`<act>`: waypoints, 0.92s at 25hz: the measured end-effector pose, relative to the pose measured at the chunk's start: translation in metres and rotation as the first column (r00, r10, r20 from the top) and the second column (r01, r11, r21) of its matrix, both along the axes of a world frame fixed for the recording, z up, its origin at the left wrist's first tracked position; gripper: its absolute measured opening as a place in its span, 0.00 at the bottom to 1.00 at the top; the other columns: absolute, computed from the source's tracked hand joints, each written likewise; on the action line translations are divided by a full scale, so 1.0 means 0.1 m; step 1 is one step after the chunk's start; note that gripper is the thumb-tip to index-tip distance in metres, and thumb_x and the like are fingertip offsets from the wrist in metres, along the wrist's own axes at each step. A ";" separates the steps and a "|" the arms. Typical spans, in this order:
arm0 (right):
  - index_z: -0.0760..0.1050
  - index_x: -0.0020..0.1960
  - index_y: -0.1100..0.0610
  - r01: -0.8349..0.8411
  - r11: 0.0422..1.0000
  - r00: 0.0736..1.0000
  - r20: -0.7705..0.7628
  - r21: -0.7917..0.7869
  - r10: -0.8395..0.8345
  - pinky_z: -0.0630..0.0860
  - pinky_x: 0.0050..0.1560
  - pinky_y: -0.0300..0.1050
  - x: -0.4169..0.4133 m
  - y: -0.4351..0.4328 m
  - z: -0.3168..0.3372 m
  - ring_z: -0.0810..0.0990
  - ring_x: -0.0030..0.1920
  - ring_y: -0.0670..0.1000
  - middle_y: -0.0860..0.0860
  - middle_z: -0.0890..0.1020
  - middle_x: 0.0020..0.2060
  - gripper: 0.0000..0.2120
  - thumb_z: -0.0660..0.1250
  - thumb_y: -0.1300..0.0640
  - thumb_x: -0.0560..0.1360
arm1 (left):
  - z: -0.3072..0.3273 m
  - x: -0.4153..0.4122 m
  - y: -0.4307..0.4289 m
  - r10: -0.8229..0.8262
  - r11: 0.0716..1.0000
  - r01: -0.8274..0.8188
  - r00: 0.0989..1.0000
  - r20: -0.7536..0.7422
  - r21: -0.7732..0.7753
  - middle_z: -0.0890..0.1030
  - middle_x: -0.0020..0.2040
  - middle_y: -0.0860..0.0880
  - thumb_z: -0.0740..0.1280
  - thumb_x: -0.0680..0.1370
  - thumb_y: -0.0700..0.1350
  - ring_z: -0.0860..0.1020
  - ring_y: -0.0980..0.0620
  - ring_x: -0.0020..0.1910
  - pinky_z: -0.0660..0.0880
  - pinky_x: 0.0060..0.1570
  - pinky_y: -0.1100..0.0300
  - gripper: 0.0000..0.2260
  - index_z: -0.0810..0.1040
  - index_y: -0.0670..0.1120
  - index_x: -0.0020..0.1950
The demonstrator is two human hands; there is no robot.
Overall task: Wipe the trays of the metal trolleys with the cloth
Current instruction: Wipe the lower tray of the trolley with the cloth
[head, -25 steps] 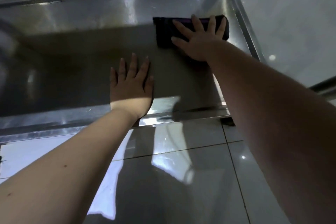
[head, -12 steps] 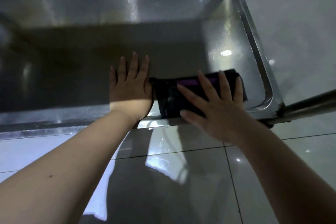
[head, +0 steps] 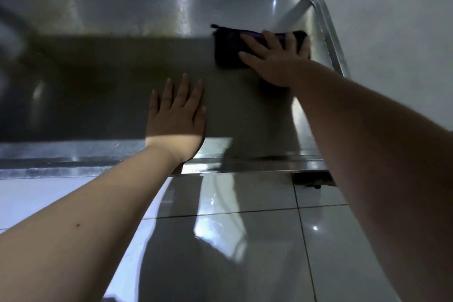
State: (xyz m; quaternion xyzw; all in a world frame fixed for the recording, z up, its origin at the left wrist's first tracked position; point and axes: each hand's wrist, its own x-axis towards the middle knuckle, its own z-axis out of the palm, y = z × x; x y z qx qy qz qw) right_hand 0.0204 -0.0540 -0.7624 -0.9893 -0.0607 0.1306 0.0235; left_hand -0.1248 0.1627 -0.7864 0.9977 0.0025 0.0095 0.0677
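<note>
In the head view, the dark folded cloth [head: 229,48] lies toward the far right corner of the metal tray [head: 98,162], just beside its right rim. The right hand [head: 274,61] presses on the cloth with spread, straight fingers. The left hand [head: 175,117] rests flat on the bare tray near the front rim, holding nothing. The cloth looks soft, light and limp, and would likely glide on smooth steel, so it is best driven under a flat palm. The hand hides part of it. The tray's left end is shadowed and blurred, and no other tray shows.
</note>
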 end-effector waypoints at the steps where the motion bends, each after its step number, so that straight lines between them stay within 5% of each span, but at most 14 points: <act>1: 0.39 0.73 0.28 0.056 0.998 0.998 0.008 -0.001 -0.056 0.32 0.69 0.70 -0.01 -0.21 0.03 0.39 0.77 0.63 0.44 0.44 0.79 0.30 0.41 0.26 0.73 | 0.00 0.00 0.00 0.002 1.000 -0.002 1.000 0.000 0.001 0.48 0.81 0.51 0.48 0.83 0.54 0.45 0.45 0.79 0.41 0.76 0.47 0.25 0.49 0.57 0.80; 7: 0.41 0.72 0.25 0.105 0.993 0.994 0.007 0.045 -0.106 0.31 0.69 0.68 -0.85 -0.53 0.06 0.39 0.77 0.62 0.43 0.45 0.79 0.31 0.37 0.25 0.70 | 0.00 -0.01 -0.03 0.016 0.999 -0.015 1.000 -0.010 0.032 0.47 0.81 0.51 0.47 0.83 0.54 0.45 0.45 0.79 0.42 0.76 0.46 0.25 0.47 0.57 0.80; 12: 0.33 0.68 0.22 0.053 0.997 0.995 0.084 0.057 -0.057 0.27 0.67 0.59 -2.12 -0.80 0.00 0.39 0.76 0.56 0.40 0.44 0.78 0.28 0.31 0.23 0.68 | -0.04 -0.01 -0.02 0.002 0.999 -0.001 1.000 -0.007 0.039 0.47 0.81 0.51 0.46 0.82 0.55 0.45 0.44 0.79 0.41 0.76 0.46 0.25 0.47 0.57 0.80; 16: 0.33 0.69 0.24 0.131 0.991 0.989 0.061 0.040 -0.133 0.26 0.66 0.64 -2.12 -0.35 -0.01 0.38 0.76 0.62 0.43 0.43 0.79 0.33 0.33 0.22 0.65 | -0.01 -0.01 -0.01 0.001 1.000 0.000 1.000 -0.019 0.026 0.47 0.81 0.52 0.47 0.83 0.54 0.45 0.45 0.79 0.41 0.76 0.46 0.25 0.47 0.57 0.80; 19: 0.35 0.70 0.25 -0.106 0.991 0.990 0.104 0.078 0.097 0.24 0.65 0.64 -2.20 0.21 -0.11 0.36 0.76 0.63 0.44 0.42 0.79 0.33 0.36 0.23 0.66 | 0.02 -0.01 0.02 -0.022 1.000 0.022 1.000 -0.022 -0.010 0.48 0.81 0.51 0.51 0.83 0.50 0.45 0.44 0.79 0.42 0.76 0.46 0.25 0.49 0.57 0.80; 23: 0.30 0.66 0.22 -0.096 0.994 0.987 0.131 0.055 0.088 0.29 0.69 0.60 -2.14 -0.46 -0.06 0.39 0.77 0.58 0.40 0.44 0.78 0.28 0.34 0.24 0.68 | 0.02 -0.02 0.01 -0.007 1.000 0.007 1.000 -0.008 -0.030 0.49 0.81 0.52 0.50 0.83 0.51 0.46 0.45 0.79 0.42 0.76 0.47 0.24 0.50 0.57 0.80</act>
